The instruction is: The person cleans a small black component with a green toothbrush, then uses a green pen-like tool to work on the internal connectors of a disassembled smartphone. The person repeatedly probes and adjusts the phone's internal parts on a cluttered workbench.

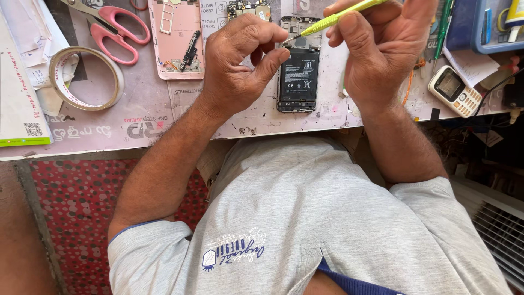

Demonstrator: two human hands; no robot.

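Hands meet over the opened phone (pixel 298 65), which lies back-up on the desk (pixel 147 109) with its cover off and its black battery (pixel 298 74) showing. Your left hand (pixel 240 60) is curled shut just left of the phone, the thumb tip pressing on the battery's upper left corner; whether the folded fingers pinch some small part, you cannot tell from this angle. Your right hand (pixel 382 49) sits just right of the phone and grips a slim yellow-green screwdriver (pixel 333 19), its tip resting at the phone's upper edge above the battery.

Left of the phone, beyond your left hand, lies the pink back cover (pixel 177 38) with a small black part on it. Further left of the phone are pink-handled scissors (pixel 112 27) and a roll of clear tape (pixel 84 76). A small circuit board (pixel 248 10) lies just above and left of the phone. Well to the right of the phone, past your right wrist, rests a white keypad phone (pixel 454 90), and a blue tray (pixel 480 27) stands above it.
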